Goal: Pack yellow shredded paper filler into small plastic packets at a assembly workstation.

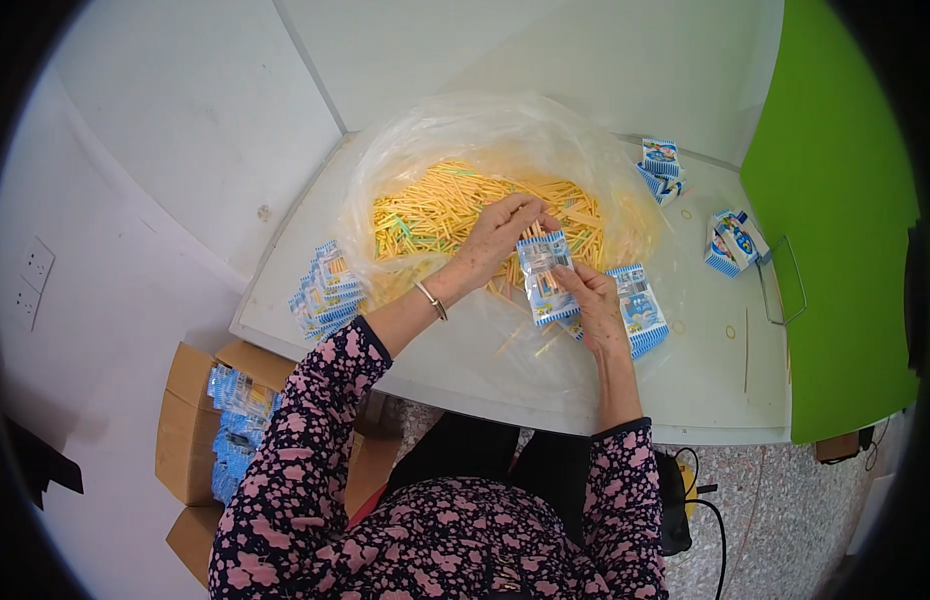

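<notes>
My right hand (597,302) grips a small blue-and-white packet (545,275) by its side, the thumb across its front. At the packet's upper end, the fingers of my left hand (500,238) are closed on several thin yellow sticks (534,230), which go down into the packet. Just beyond both hands, a big clear plastic bag (505,112) lies spread open, holding a heap of yellow sticks (435,200) with a few green ones among them. Beside and partly under my right hand are more blue-and-white packets (640,312). My left hand's fingertips are partly hidden.
Stick-filled packets (327,290) lie overlapping at the table's left. An open cardboard box (188,430) below holds more. Further packets (660,165) sit at the back right, with another bundle (733,243) beside a wire stand (788,285). A green panel (835,220) borders the table's right.
</notes>
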{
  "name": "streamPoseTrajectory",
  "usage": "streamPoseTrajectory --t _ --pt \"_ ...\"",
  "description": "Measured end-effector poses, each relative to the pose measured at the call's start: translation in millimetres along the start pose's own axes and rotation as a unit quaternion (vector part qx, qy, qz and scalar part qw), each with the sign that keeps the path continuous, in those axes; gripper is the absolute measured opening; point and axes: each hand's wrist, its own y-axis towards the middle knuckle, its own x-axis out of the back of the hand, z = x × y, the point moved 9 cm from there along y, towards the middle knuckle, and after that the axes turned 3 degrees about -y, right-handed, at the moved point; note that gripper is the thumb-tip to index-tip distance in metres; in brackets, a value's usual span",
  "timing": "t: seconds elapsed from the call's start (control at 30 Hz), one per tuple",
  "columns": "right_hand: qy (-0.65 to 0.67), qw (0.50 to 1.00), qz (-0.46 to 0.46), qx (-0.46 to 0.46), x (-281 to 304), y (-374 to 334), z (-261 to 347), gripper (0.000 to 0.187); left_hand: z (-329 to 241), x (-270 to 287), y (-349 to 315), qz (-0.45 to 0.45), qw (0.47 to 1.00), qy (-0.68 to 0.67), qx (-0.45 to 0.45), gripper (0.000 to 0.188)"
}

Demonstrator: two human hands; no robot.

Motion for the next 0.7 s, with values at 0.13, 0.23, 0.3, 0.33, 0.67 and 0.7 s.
streamPoseTrajectory --t 0.13,0.23,0.3,0.33,0.67,0.7 --pt "-0.003 1.0 0.002 0.009 -1.2 2.7 -3.2 0.022 -3.3 -17.4 1.7 0.059 0.996 0.066 -0.022 0.034" --pt "0.016 1.0 -0.001 0.008 4.3 3.3 -5.5 0.023 -3.2 -25.4 1.3 0.081 0.975 0.207 -0.019 0.034" --pt "0.032 0.999 -0.006 0.004 4.8 3.0 -5.5 0.023 -5.5 -22.6 1.3 0.062 0.974 0.217 -0.027 0.034" --pt "0.043 0.999 -0.021 0.015 6.1 3.7 -3.6 0.023 -12.6 -21.8 1.0 0.043 0.972 0.228 -0.035 0.034" --pt "0.001 0.999 0.045 -0.025 -3.4 -1.2 -7.2 0.02 -24.5 -28.3 3.9 0.113 0.963 0.241 -0.047 0.038" --pt "0.001 0.999 0.044 -0.025 0.1 -1.2 -8.9 0.02 -24.1 -33.1 3.1 0.127 0.962 0.239 -0.046 0.036"
